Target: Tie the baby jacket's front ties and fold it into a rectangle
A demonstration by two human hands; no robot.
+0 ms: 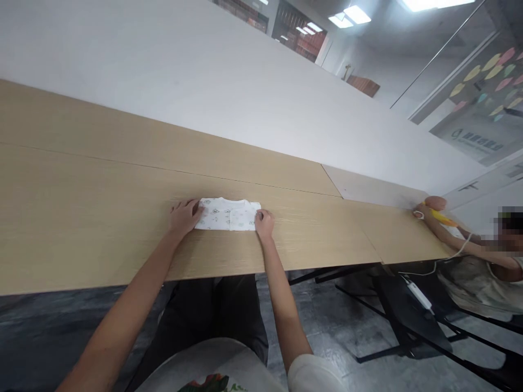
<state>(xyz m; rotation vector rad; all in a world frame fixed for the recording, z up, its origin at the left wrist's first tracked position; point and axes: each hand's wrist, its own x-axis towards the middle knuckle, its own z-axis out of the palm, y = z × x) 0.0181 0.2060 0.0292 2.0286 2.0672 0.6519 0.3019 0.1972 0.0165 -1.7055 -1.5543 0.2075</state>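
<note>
A small white baby shirt with a sparse printed pattern lies folded into a wide rectangle on the wooden table, its curved neckline along the far edge. My left hand rests at the shirt's left end, fingers apart and spread, touching that edge. At the opposite end, my right hand has its fingers curled together, pinching the right edge. The parts of the shirt under the fingertips are hidden.
The light wooden table runs left to right, with a white partition behind it. Far right, another person's arms reach over the table near a yellow item. A black folding chair carries a white power strip.
</note>
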